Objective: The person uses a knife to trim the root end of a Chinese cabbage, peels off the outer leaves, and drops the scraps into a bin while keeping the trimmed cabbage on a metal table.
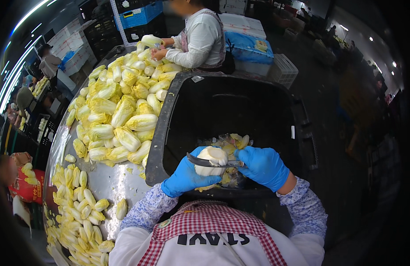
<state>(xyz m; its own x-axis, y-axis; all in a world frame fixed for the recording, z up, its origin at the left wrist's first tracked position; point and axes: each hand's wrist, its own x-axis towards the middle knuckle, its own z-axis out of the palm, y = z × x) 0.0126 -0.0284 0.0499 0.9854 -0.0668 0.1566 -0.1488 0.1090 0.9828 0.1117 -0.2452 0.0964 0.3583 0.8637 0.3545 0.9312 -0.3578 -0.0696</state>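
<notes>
A napa cabbage [205,170] rests in my blue-gloved left hand [186,176], its pale cut base facing up towards me. My right hand [263,166], gloved too, grips the handle of a curved knife [205,162]. The dark blade lies across the cabbage at its base end. Both hands are above a large black bin [158,133], and yellow leaf trimmings [236,141] show at its bottom. To the left, many yellow and white napa cabbages [125,109] are heaped on a metal table [120,176].
Smaller trimmed cabbage hearts [81,212] lie at the table's near left. Across the heap a co-worker [201,40] in a checked apron handles a cabbage [151,40]. Beyond the bin stand a white plastic crate [283,69] and boxes under blue film [248,48]. Other people work at far left.
</notes>
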